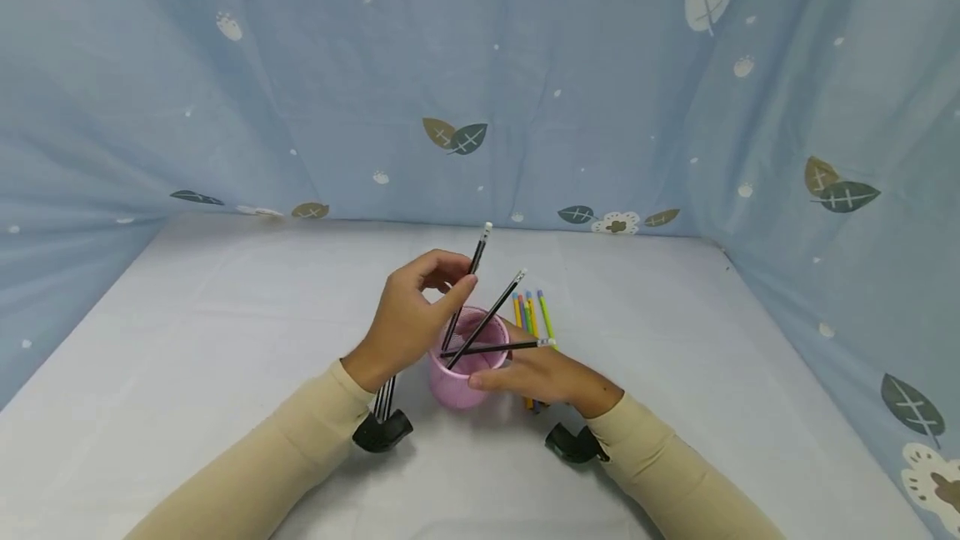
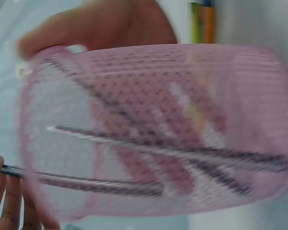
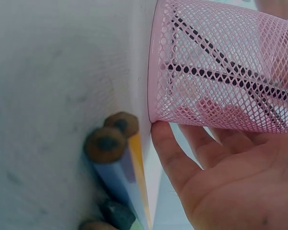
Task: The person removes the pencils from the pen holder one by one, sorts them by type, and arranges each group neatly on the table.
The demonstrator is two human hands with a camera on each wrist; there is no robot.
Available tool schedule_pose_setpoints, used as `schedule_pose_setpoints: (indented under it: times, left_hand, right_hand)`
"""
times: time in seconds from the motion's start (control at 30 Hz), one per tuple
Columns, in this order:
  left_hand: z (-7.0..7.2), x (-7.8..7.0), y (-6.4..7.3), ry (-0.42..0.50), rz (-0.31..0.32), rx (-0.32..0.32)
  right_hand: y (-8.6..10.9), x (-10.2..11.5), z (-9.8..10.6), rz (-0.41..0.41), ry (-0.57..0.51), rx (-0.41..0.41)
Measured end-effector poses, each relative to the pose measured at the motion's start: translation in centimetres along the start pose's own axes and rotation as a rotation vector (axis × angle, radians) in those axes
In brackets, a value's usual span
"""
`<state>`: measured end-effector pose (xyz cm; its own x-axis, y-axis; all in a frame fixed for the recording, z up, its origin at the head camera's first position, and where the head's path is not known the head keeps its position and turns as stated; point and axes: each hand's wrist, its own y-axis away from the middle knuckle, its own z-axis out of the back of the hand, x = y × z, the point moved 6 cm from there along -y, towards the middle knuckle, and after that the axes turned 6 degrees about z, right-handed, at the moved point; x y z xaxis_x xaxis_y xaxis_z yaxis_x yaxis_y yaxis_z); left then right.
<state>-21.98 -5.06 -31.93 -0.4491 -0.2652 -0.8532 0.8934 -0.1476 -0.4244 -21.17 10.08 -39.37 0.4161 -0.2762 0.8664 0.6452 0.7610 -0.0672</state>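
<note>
A pink mesh pencil cup (image 1: 454, 390) stands upright on the table, with my right hand (image 1: 543, 373) curled round its right side, the thumb near the rim. Between thumb and fingers my left hand (image 1: 412, 307) pinches a black pencil (image 1: 477, 252) with a white eraser end up; its lower part is inside the cup. Two more black pencils lean inside, one steep (image 1: 501, 300) and one nearly flat (image 1: 525, 345) across the rim. Through the mesh, the left wrist view shows the held pencil's tip (image 2: 156, 189) above the cup's bottom.
Several coloured pencils (image 1: 545, 315) lie right of the cup, partly hidden behind my right hand. Black-and-white pencils (image 1: 385, 397) lie on the left, partly covered by my left wrist and its black camera mount (image 1: 382, 432). A blue patterned curtain (image 1: 525, 65) hangs behind the white table (image 1: 225, 315).
</note>
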Motion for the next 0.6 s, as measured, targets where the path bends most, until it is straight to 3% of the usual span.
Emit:
schedule_pose_setpoints:
  times: [0.17, 0.3, 0.6]
  left_hand:
    - [2.1, -1.7, -0.4, 0.088, -0.024, -0.078]
    - [3.5, -2.4, -0.7, 0.142, -0.003, -0.107]
    - [6.6, -1.8, -0.7, 0.133, 0.108, -0.085]
  right_hand:
    - [0.1, -0.2, 0.1, -0.022, -0.015, -0.011]
    - [0.3, -0.3, 0.1, -0.051, -0.016, -0.013]
    - [0.3, -0.1, 0.0, -0.036, -0.021, -0.005]
